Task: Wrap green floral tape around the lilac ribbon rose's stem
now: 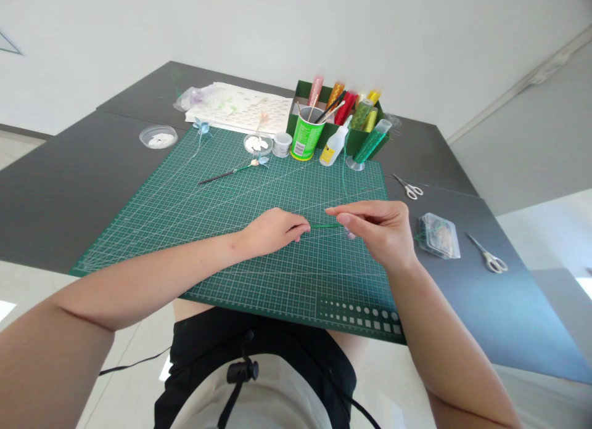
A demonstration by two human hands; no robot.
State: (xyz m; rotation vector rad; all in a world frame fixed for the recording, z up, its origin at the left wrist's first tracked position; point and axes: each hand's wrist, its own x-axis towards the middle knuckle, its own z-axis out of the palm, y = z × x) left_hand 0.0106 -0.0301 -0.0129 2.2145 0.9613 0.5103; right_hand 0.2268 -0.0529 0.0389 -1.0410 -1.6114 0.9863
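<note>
My left hand (277,230) is closed in a pinch on a thin green flower stem (324,226), which runs sideways above the cutting mat. At the stem's right end a small pale pinkish flower (350,233) shows, partly hidden under my right hand (377,228). The fingers of that hand are pinched together just above the stem. A fine green thread (345,182) comes down to them from near the green tube at the back; its end is too fine to follow between the fingertips. Below both hands lies the green gridded cutting mat (277,275).
A green box (296,111) of coloured tubes, a green can (306,139) of brushes and a glue bottle (333,147) stand at the back. Scissors (409,188), a clear plastic box (439,235) and more scissors (490,256) lie right. A dark rod with flowers (226,175) lies left of centre.
</note>
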